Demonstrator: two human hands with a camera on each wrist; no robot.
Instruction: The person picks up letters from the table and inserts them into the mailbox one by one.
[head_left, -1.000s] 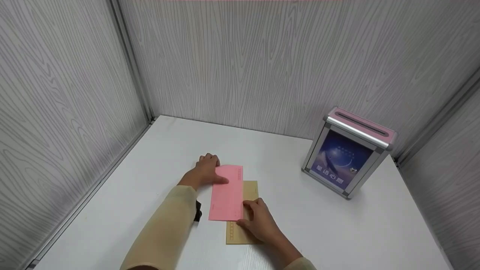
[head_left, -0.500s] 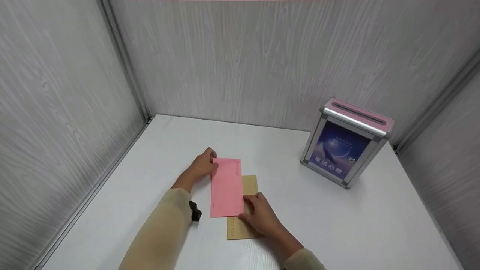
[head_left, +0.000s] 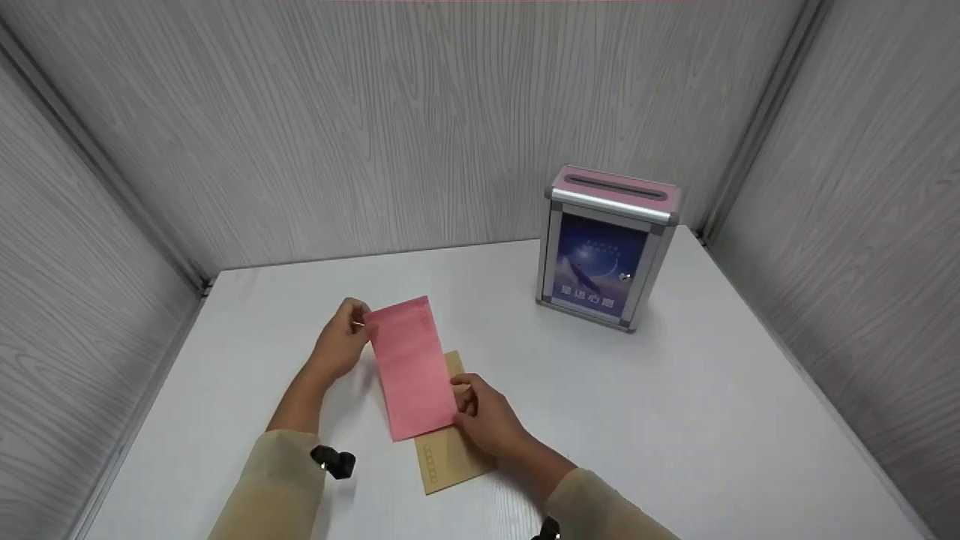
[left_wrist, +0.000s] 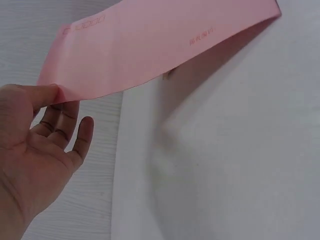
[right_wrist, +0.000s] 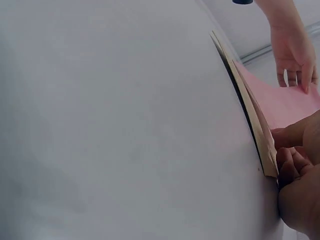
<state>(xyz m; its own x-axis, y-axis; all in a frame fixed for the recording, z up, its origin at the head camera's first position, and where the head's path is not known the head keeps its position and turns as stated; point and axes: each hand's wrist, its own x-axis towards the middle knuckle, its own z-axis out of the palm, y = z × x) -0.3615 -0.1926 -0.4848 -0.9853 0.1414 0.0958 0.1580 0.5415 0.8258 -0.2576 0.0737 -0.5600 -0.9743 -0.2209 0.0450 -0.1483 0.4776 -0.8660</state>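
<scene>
In the head view a pink envelope point(head_left: 409, 371) slants over a brown envelope point(head_left: 450, 463) on the white table. Its upper left corner is pinched between thumb and fingers of my left hand point(head_left: 341, 345). The left wrist view shows that end of the pink envelope point(left_wrist: 140, 47) bent and raised off the table. My right hand point(head_left: 491, 420) holds the lower right corner with curled fingers. Seen edge-on in the right wrist view, the brown envelope point(right_wrist: 250, 107) lies beneath the pink one, beside my right hand's fingers; it looks like more than one layer.
A silver-framed box point(head_left: 600, 255) with a pink slotted top and a blue picture front stands at the back right of the white table point(head_left: 675, 435). Grey wood-grain panels point(head_left: 375, 127) wall in the back and both sides.
My left hand has moved from lying over the pink envelope's upper part to pinching its corner, and that end has lifted. The envelope now tilts left. The head view has turned right.
</scene>
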